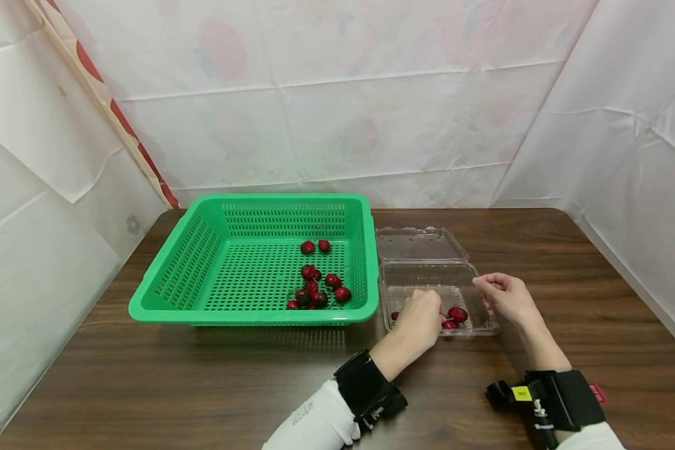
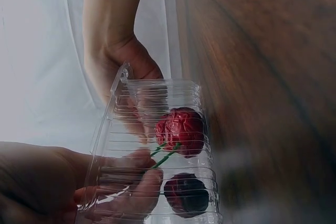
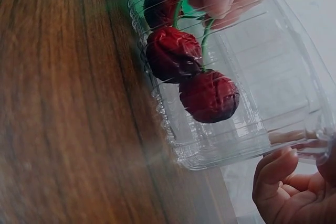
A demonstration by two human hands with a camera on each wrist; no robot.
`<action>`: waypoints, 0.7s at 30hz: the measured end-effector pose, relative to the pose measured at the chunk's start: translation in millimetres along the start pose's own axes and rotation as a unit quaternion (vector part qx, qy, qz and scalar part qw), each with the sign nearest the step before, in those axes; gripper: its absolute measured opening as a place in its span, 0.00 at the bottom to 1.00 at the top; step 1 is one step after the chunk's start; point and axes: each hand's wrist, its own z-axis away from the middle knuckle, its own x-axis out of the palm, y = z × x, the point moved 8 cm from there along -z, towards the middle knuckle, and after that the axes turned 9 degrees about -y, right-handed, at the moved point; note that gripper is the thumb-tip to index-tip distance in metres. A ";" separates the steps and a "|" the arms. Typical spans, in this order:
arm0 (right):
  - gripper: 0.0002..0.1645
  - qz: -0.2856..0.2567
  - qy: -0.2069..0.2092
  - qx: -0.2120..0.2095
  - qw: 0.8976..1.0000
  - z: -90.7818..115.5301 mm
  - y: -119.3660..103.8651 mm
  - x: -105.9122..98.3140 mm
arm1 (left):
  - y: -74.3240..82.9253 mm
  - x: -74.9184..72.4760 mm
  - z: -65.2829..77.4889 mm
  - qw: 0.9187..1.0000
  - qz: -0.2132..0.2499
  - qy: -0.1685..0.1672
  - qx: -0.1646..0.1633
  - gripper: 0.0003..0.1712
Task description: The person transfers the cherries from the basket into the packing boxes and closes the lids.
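A clear plastic clamshell box (image 1: 394,272) lies on the table with its lid folded back. My left hand (image 1: 420,317) reaches inside and pinches the green stems (image 2: 167,159) of two dark red cherries (image 1: 455,314). Those cherries are low in the box, close to its floor. Another cherry (image 2: 186,195) lies beside them in the left wrist view. At the box's right side, my right hand (image 1: 509,300) grips the rim between thumb and fingers. The right wrist view shows its fingers (image 3: 278,174) against the outer wall.
Left of the box stands a large green plastic basket (image 1: 247,317) with slotted walls. Several cherries (image 1: 311,287) with stems lie in its right half. The dark wooden table (image 1: 214,381) extends in front, and a white curtain (image 1: 326,125) hangs behind.
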 end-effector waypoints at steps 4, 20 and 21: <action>0.22 -0.002 -0.003 0.000 1.000 0.2 0.1 0.2 | 2.1 0.4 0.3 0.999 -0.035 0.000 0.007 0.14; 0.22 -0.002 -0.004 -0.005 1.000 0.0 0.0 -0.5 | 7.1 -7.7 7.2 0.995 -0.100 0.024 0.011 0.17; 0.21 -0.001 -0.004 -0.005 1.000 0.2 0.0 -0.8 | 8.2 -9.1 8.2 0.994 -0.101 0.028 0.015 0.17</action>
